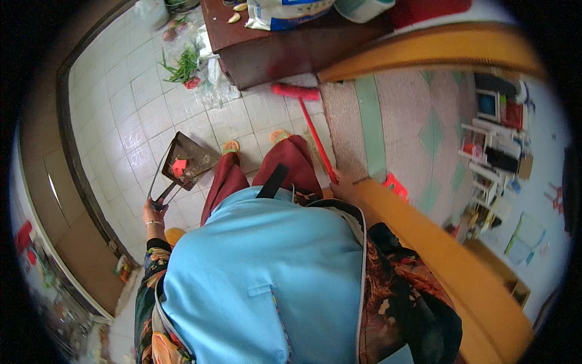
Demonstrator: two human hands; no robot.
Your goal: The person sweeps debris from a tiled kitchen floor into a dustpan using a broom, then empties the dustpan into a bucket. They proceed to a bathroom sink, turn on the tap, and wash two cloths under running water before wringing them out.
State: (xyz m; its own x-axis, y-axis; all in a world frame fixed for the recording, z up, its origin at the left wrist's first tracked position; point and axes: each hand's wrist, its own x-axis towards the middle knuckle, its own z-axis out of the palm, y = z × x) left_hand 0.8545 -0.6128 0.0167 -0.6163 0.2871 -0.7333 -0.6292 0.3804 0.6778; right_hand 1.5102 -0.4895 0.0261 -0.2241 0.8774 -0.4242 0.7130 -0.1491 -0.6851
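My left hand (155, 213), with a bracelet at the wrist, is closed on the handle of a dark metal dustpan (196, 157). A red scrap (179, 167) and some dirt lie in the pan, which is beside my feet over the white tiles. At the right, my right hand (344, 185) grips the red stick of a broom (314, 132). The broom's pink-red head (295, 91) rests on the floor near the brown cabinet's base. The lower part of my right hand blends into blur and shadow.
A brown cabinet (273, 54) stands ahead, bearing a bag and garlic cloves. Green vegetables (183, 66) and plastic bags (218, 88) lie on the tiles to its left. An orange door frame (436, 264) runs at my right, with a red plastic object (395, 186) beyond it.
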